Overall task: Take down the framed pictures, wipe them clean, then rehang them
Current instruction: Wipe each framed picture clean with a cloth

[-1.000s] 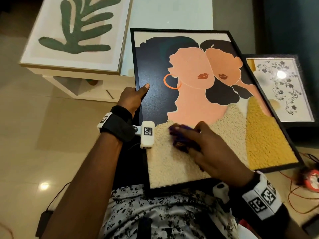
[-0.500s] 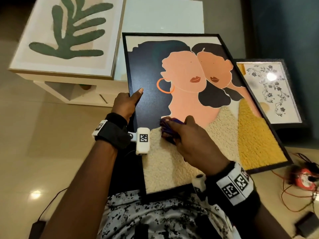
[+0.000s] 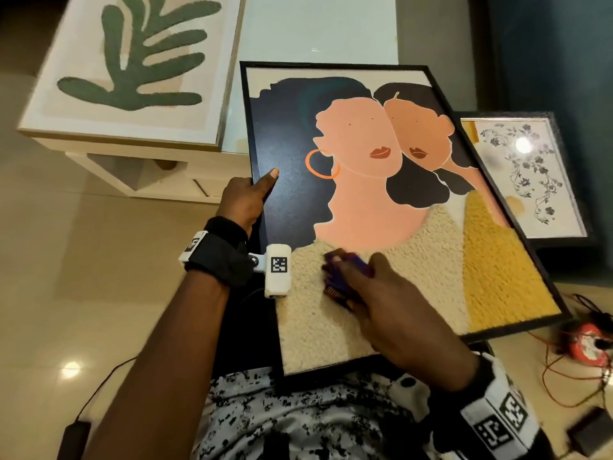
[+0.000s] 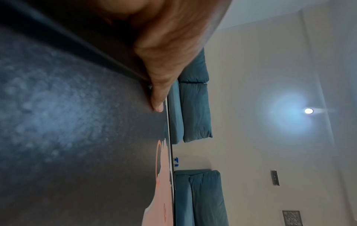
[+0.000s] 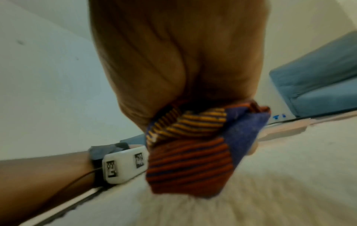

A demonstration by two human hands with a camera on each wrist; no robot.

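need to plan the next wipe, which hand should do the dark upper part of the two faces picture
Right. The right hand already holds the striped cloth against the picture, so it only has to slide up. The left hand grips the frame's left edge, thumb on the dark area, steadying it.

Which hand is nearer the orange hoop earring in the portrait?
Left. The left hand grips the portrait's left frame edge, its thumb pointing toward the orange hoop earring. The right hand is lower, holding the striped cloth on the cream area.
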